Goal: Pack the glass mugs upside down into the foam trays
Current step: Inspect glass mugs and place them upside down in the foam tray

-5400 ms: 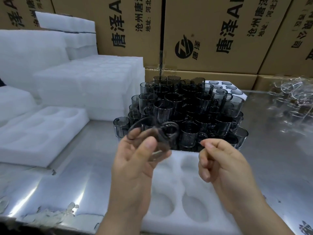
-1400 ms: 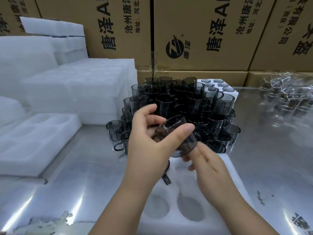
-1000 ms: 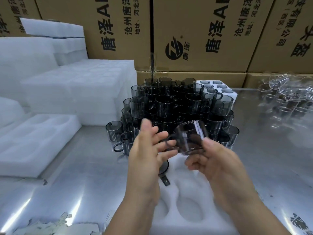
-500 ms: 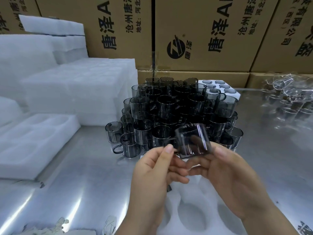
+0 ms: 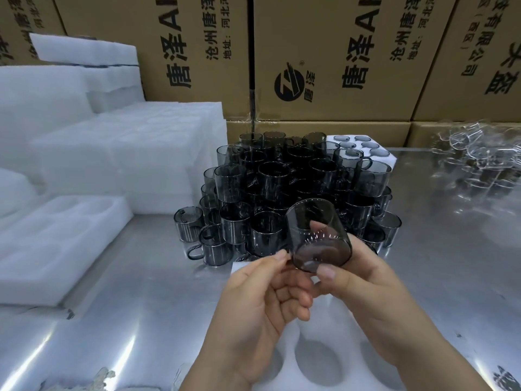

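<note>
both hands are holding one smoky glass mug [image 5: 318,235] in the air, near the middle of the scene and just above the near foam tray [image 5: 324,317]. the mug is tilting, with one round end facing the camera and the other pointing toward the far pile. the right hand [image 5: 363,292] is clamping the mug's body: its thumb is pressing on the near edge and its fingers are wrapping round the far side, showing through the glass. the left hand [image 5: 262,300] is pinching the mug's lower left edge between thumb and forefinger, with its other fingers curling underneath. whether a handle sits in that pinch cannot be told.

the near foam tray is lying on the metal table [image 5: 141,306], partly hidden under the hands, with round pockets showing open. just beyond it a dense pile of mugs [image 5: 282,187] is standing, stacked upright in layers. at the far right edge of the pile another filled tray [image 5: 392,158] is peeking out. on the left a moulded foam tray [image 5: 56,235] is resting near a tall stack of foam [image 5: 127,153]. clear glassware [image 5: 479,159] is lying at the far right, and cardboard boxes [image 5: 324,52] are lining the far side.
</note>
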